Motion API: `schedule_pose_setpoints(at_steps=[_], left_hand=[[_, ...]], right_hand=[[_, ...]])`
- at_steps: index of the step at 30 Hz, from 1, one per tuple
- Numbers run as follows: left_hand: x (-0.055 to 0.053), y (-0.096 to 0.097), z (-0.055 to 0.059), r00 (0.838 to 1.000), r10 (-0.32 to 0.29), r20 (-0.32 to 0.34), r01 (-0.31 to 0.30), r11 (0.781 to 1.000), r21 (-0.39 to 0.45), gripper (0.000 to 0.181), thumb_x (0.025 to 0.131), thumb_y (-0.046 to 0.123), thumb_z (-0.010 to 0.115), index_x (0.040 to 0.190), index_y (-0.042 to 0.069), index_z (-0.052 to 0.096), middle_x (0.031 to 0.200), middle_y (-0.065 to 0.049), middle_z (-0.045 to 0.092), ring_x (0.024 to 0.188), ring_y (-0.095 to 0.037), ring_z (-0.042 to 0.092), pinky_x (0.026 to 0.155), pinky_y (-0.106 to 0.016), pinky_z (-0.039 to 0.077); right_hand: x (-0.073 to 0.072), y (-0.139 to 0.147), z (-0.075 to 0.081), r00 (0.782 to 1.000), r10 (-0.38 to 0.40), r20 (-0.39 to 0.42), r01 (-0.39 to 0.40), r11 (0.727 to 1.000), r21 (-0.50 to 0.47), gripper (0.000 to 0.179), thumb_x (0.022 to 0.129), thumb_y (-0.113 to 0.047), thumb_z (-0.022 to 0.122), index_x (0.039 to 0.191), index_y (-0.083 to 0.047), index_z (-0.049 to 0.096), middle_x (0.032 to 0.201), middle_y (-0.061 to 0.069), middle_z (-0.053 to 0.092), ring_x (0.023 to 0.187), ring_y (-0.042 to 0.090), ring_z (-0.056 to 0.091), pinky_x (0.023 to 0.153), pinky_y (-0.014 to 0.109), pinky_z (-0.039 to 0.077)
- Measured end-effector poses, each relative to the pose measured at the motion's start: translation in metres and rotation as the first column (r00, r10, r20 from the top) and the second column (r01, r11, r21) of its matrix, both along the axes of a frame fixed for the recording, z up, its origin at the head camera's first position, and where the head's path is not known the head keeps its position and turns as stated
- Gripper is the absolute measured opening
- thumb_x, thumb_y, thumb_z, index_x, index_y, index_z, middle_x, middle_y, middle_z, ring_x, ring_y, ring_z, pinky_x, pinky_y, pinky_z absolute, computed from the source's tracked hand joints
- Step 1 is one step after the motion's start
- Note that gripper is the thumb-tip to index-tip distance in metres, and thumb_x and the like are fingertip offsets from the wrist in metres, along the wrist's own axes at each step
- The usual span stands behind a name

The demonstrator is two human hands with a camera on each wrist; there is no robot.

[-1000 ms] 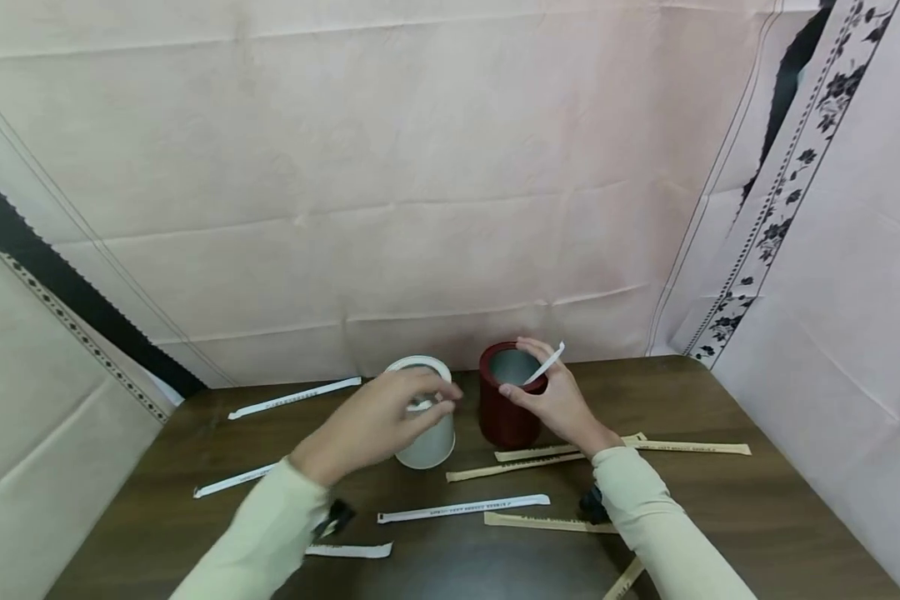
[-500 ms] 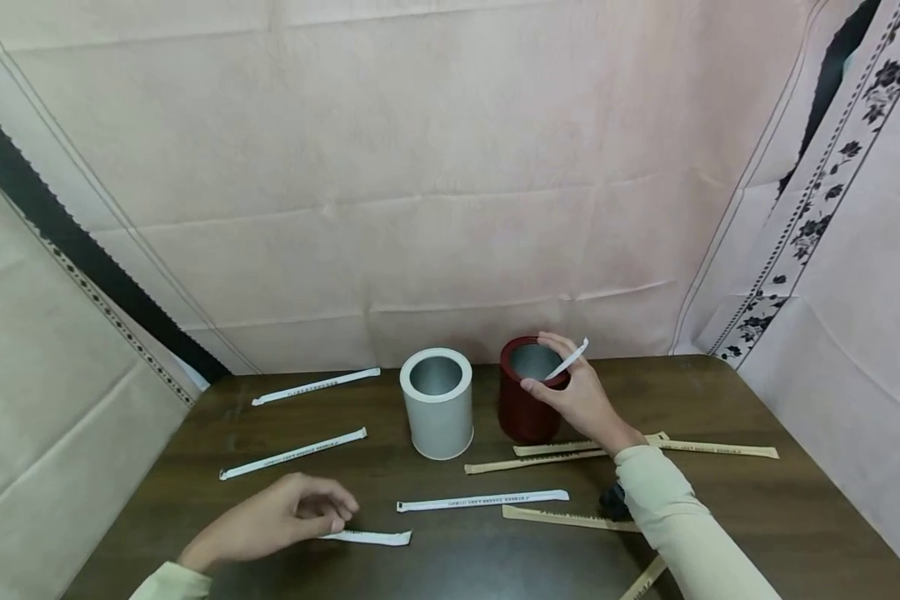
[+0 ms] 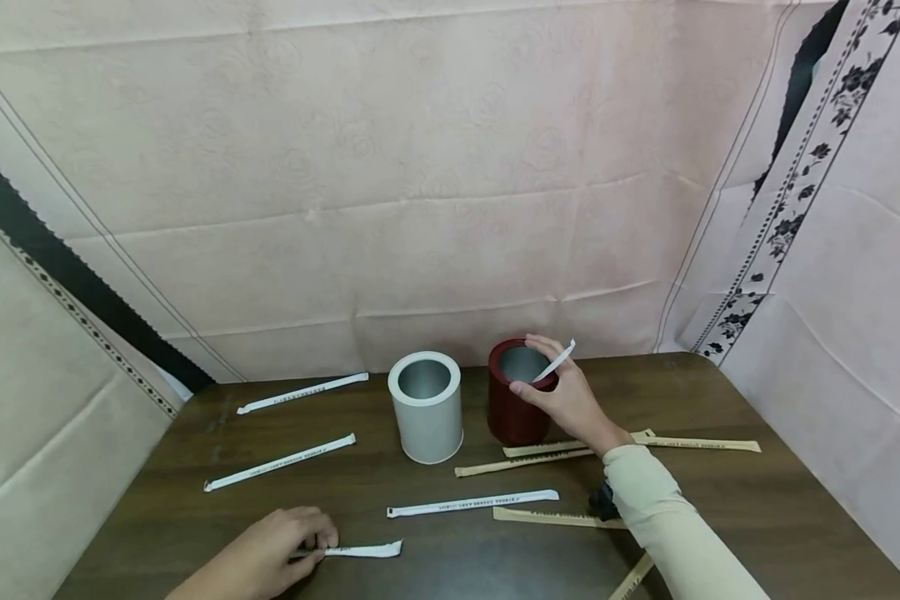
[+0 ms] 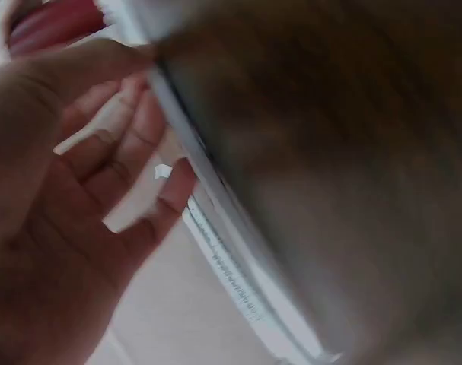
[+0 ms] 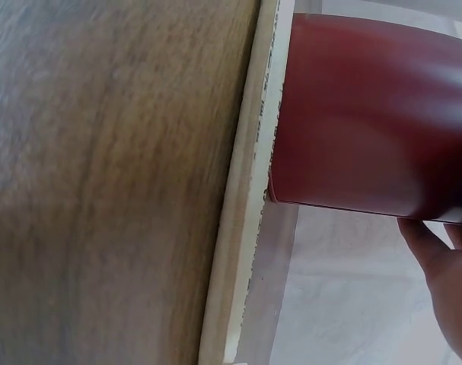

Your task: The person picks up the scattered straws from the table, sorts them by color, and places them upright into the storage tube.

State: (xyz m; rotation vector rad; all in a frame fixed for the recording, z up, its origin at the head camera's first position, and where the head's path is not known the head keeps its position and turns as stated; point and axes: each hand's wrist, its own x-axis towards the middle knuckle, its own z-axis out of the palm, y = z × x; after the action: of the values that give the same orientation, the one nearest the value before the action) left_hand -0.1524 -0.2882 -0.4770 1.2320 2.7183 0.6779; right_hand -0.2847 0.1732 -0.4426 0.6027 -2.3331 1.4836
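In the head view my left hand [image 3: 266,550] is low at the table's front left, its thumb and fingers pinching a white paper-wrapped straw [image 3: 367,551]. The left wrist view shows the thumb and fingers along this straw [image 4: 238,228], blurred. At the back, my right hand [image 3: 566,392] grips the rim of a dark red can [image 3: 512,412], thumb on the near side and fingers on the far right. A white wrapped straw [image 3: 558,360] leans in that can, crossing the right hand and poking above it. An open white can [image 3: 429,425] stands just left of the red one.
White wrapped straws lie at the far left [image 3: 303,393], middle left [image 3: 281,462] and centre [image 3: 472,503]. Several tan wrapped straws, such as the front one [image 3: 555,518], lie around and under the right forearm. Pale cloth [image 3: 420,208] hangs behind the brown table [image 3: 450,575].
My left hand has come away from above the white can, down and left to the front straw, and now takes hold of it. My right hand keeps its grip on the red can.
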Motion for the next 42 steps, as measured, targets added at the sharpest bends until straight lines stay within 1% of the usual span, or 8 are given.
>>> schedule_pose_setpoints(at_steps=[4, 7, 13, 19, 27, 35, 39, 42], left_hand=[[0.006, 0.014, 0.008, 0.98, -0.033, -0.196, 0.002, 0.988, -0.154, 0.027, 0.086, 0.002, 0.079, 0.097, 0.023, 0.066, 0.088, 0.021, 0.05, 0.076, 0.006, 0.04, 0.06, -0.019, 0.036], [0.01, 0.022, 0.012, 0.981, -0.032, -0.19, 0.005, 0.99, -0.141, 0.025, 0.088, 0.001, 0.076, 0.102, 0.019, 0.07, 0.091, 0.019, 0.049, 0.074, 0.008, 0.039, 0.058, -0.017, 0.037], [0.012, 0.045, 0.031, 0.971, 0.105, -0.214, -0.094, 0.994, 0.06, 0.019, 0.094, 0.001, 0.072, 0.104, 0.017, 0.072, 0.098, 0.019, 0.052, 0.074, 0.009, 0.046, 0.059, -0.015, 0.045], [0.004, 0.08, 0.058, 0.914, 0.229, -0.334, -0.155, 0.959, 0.236, 0.016, 0.098, 0.01, 0.076, 0.109, 0.023, 0.073, 0.103, 0.022, 0.059, 0.082, 0.007, 0.054, 0.068, -0.017, 0.051], [-0.023, 0.141, 0.105, 0.836, 0.316, -0.449, -0.071, 0.874, 0.481, 0.021, 0.092, 0.005, 0.082, 0.111, 0.012, 0.079, 0.103, 0.008, 0.073, 0.091, -0.005, 0.066, 0.073, -0.026, 0.058], [-0.049, 0.197, 0.142, 0.858, 0.3, -0.417, 0.054, 0.755, 0.654, 0.021, 0.093, 0.003, 0.08, 0.114, 0.006, 0.073, 0.099, 0.001, 0.074, 0.084, -0.01, 0.068, 0.073, -0.034, 0.061], [-0.063, 0.22, 0.158, 0.852, 0.284, -0.439, 0.111, 0.723, 0.682, 0.022, 0.095, 0.002, 0.077, 0.116, 0.004, 0.07, 0.102, -0.004, 0.076, 0.088, -0.015, 0.073, 0.073, -0.033, 0.062], [-0.076, 0.237, 0.163, 0.862, 0.286, -0.42, 0.1, 0.715, 0.691, 0.02, 0.098, 0.003, 0.075, 0.116, 0.005, 0.068, 0.104, -0.007, 0.077, 0.091, -0.019, 0.076, 0.074, -0.031, 0.063]], right_hand=[[0.0, 0.0, 0.0, 1.0, 0.0, 0.002, 0.0, 1.0, -0.009, 0.071, 0.091, -0.021, 0.086, 0.153, -0.015, 0.054, 0.162, 0.004, 0.044, 0.147, 0.031, 0.042, 0.116, 0.061, 0.035], [0.0, -0.001, 0.0, 1.0, 0.004, 0.005, -0.004, 1.0, -0.012, 0.071, 0.09, -0.021, 0.086, 0.153, -0.015, 0.054, 0.162, 0.005, 0.044, 0.147, 0.031, 0.042, 0.116, 0.06, 0.035], [0.001, -0.001, 0.001, 1.0, 0.011, 0.006, -0.01, 1.0, -0.022, 0.072, 0.09, -0.021, 0.086, 0.154, -0.016, 0.053, 0.162, 0.004, 0.044, 0.144, 0.032, 0.045, 0.114, 0.059, 0.038], [0.001, -0.002, -0.001, 1.0, 0.011, -0.002, -0.011, 0.999, -0.031, 0.072, 0.09, -0.021, 0.086, 0.153, -0.013, 0.054, 0.161, 0.005, 0.045, 0.143, 0.032, 0.046, 0.113, 0.06, 0.039], [0.0, -0.003, -0.001, 1.0, 0.013, -0.009, -0.013, 0.999, -0.048, 0.072, 0.089, -0.017, 0.087, 0.152, -0.012, 0.055, 0.161, 0.005, 0.046, 0.144, 0.03, 0.044, 0.114, 0.057, 0.037], [-0.001, -0.003, -0.001, 1.0, 0.0, -0.012, 0.0, 1.0, -0.021, 0.073, 0.089, -0.02, 0.088, 0.153, -0.012, 0.054, 0.161, 0.005, 0.046, 0.142, 0.03, 0.046, 0.114, 0.057, 0.039], [-0.002, -0.005, -0.002, 1.0, -0.007, -0.011, 0.007, 1.0, -0.022, 0.073, 0.088, -0.02, 0.088, 0.152, -0.012, 0.054, 0.16, 0.004, 0.046, 0.14, 0.029, 0.048, 0.113, 0.055, 0.041], [-0.002, -0.004, -0.002, 1.0, -0.014, -0.012, 0.014, 1.0, -0.024, 0.073, 0.088, -0.02, 0.088, 0.152, -0.013, 0.054, 0.159, 0.004, 0.047, 0.139, 0.029, 0.049, 0.112, 0.054, 0.043]])
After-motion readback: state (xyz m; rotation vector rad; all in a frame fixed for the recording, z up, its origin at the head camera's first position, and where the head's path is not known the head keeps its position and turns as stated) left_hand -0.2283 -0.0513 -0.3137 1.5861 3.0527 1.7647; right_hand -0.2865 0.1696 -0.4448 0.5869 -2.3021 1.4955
